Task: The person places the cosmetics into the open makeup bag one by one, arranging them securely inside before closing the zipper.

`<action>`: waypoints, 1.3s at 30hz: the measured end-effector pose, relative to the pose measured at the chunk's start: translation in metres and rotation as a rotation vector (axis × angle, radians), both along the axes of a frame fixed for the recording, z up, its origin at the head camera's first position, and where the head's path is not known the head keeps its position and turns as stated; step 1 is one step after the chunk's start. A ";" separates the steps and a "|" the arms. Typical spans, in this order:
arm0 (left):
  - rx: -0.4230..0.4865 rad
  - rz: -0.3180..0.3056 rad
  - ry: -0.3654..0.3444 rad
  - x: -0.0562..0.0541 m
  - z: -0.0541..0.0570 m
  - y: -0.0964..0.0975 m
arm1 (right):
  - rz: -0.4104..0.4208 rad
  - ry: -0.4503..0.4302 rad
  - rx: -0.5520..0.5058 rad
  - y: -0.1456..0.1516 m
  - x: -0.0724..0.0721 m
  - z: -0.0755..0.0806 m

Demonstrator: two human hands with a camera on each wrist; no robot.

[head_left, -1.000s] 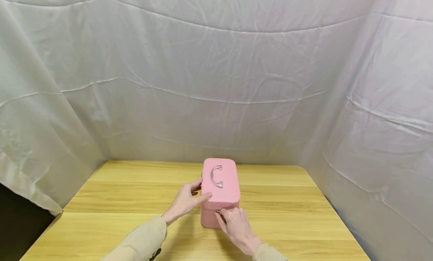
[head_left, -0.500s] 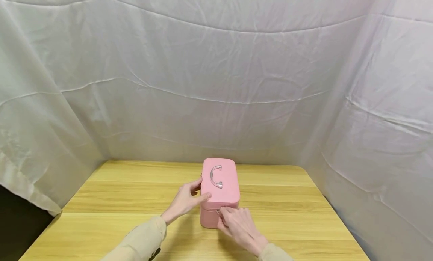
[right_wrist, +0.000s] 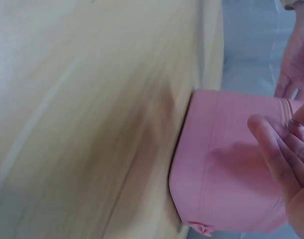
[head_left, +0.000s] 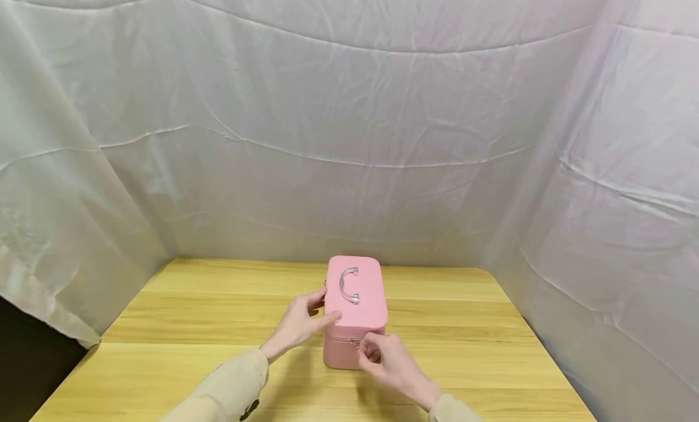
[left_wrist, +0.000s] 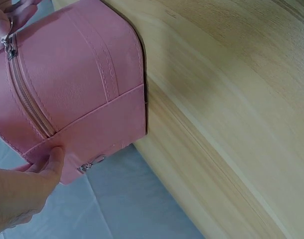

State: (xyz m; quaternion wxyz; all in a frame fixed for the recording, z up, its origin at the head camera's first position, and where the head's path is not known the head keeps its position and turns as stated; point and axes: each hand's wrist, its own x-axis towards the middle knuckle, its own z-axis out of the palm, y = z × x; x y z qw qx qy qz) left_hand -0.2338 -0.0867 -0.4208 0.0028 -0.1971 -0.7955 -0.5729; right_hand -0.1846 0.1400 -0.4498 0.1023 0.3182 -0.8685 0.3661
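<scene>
A pink vanity case with a silver handle on its lid stands closed on the table. My left hand rests against its left side, thumb laid on the lid's edge and fingers spread along the wall. At the near end, my right hand pinches the metal zipper pull between thumb and forefinger. The zipper runs round the case below the lid, and its slider sits near my right fingertips in the left wrist view. What lies inside is hidden.
A wood-grain table carries the case near its middle. Pale cloth hangs behind and at both sides. A second metal zipper fitting shows on the case's side, and a small pink bow at its lower corner.
My right hand has drawn back slightly to the right, and its fingers look less tightly bunched at the zipper pull. Left hand and case have stayed nearly still.
</scene>
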 end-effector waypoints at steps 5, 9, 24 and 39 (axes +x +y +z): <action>-0.013 0.003 0.003 0.000 -0.001 0.000 | 0.042 -0.025 -0.030 0.006 -0.003 0.003; -0.013 0.002 0.002 0.000 -0.001 0.001 | 0.050 -0.069 -0.046 0.011 -0.003 0.005; -0.022 0.022 -0.028 0.005 0.004 0.002 | 0.104 -0.055 -0.080 0.030 -0.009 0.005; -0.030 0.014 -0.026 0.002 0.002 0.002 | 0.166 -0.253 -0.204 0.077 -0.023 0.002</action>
